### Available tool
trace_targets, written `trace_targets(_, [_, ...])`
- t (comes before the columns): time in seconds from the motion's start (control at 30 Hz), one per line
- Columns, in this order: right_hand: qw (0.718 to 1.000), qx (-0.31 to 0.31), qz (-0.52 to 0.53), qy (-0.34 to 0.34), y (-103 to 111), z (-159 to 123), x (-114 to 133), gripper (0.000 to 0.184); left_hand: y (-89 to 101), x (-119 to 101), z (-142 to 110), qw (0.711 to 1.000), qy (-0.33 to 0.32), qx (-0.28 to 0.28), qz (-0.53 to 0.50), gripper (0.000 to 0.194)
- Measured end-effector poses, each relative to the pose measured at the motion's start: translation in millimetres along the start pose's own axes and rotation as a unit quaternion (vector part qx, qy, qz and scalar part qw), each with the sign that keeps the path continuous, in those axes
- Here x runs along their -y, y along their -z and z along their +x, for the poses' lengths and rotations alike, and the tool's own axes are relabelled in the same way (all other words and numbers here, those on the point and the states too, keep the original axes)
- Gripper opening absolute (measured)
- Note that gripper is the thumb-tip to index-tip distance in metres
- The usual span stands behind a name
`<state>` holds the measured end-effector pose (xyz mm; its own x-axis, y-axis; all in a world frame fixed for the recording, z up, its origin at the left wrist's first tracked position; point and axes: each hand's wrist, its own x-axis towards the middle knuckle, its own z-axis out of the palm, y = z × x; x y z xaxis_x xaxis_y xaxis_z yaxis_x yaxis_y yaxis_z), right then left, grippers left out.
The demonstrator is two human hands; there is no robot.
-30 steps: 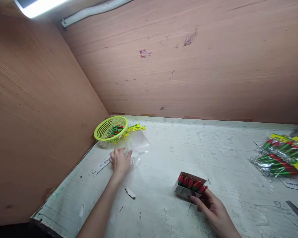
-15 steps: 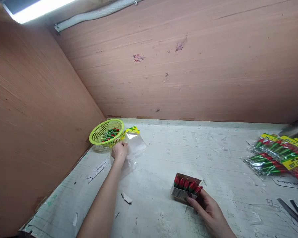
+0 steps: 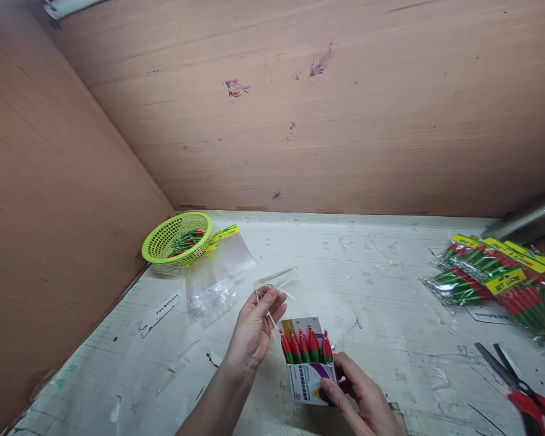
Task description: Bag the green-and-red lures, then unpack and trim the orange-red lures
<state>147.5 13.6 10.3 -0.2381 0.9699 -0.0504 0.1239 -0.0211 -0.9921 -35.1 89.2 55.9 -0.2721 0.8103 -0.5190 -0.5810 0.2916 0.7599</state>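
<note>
My right hand [image 3: 361, 396] grips a small open cardboard box [image 3: 307, 378], tilted upright, with several red and green lures [image 3: 305, 346] standing in it. My left hand [image 3: 254, 327] is just left of the box, its fingers pinched on a clear plastic bag [image 3: 272, 283] lifted off the table. More clear bags [image 3: 218, 275] with a yellow header lie flat beyond, next to a lime green basket [image 3: 157, 243] holding more red and green lures.
Packed bags of lures with yellow headers [image 3: 495, 275] are piled at the right. Red-handled scissors [image 3: 522, 393] lie at the right front. A white label strip [image 3: 161, 309] and paper scraps lie on the white table [image 3: 390, 303]. Wooden walls enclose the left and back.
My left hand left the bag pile by the basket and came back to the box with one clear bag. My right hand tipped the box upright and drew it nearer.
</note>
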Motion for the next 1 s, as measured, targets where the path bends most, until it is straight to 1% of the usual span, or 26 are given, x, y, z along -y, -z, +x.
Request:
trace_targets(0.1, [0.998,-0.050,0.025,-0.019,-4,-4,-7,0.030,-4.5,7,-12,0.997,0.051,0.018,-0.062,0.020])
trace_targets(0.17, [0.995,-0.087,0.048,-0.029,-2,-5,-10,0.031,-4.4,8,-16,0.994,0.074,0.037,-0.078,0.020])
trace_targets(0.27, [0.989,-0.120,0.075,-0.042,3,-5,-8,0.030,-2.7,9,-19,0.993,0.062,0.057,-0.080,0.014])
trace_targets(0.4, [0.982,-0.115,0.126,-0.075,6,-5,0,0.032,-3.1,12,-18,0.992,0.057,0.051,-0.100,0.017])
trace_targets(0.53, [0.973,-0.104,0.166,-0.122,3,-5,8,0.037,-4.4,17,-17,0.991,0.060,0.034,-0.115,0.014])
trace_targets(0.7, [0.969,-0.130,0.177,-0.115,1,-7,9,0.038,-2.4,19,-16,0.992,0.043,0.033,-0.116,0.016])
trace_targets(0.77, [0.970,-0.124,0.180,-0.108,2,-7,5,0.037,-1.7,19,-17,0.992,0.046,0.033,-0.115,0.017])
trace_targets(0.83, [0.975,-0.096,0.173,-0.096,5,-6,-1,0.035,-1.4,18,-20,0.992,0.054,0.047,-0.106,0.019])
trace_targets(0.9, [0.979,-0.079,0.164,-0.089,7,-5,-8,0.036,-1.3,18,-23,0.991,0.063,0.078,-0.086,0.023])
trace_targets(1.0, [0.978,-0.091,0.162,-0.091,10,-4,-16,0.041,-0.7,17,-26,0.990,0.067,0.116,-0.045,0.030])
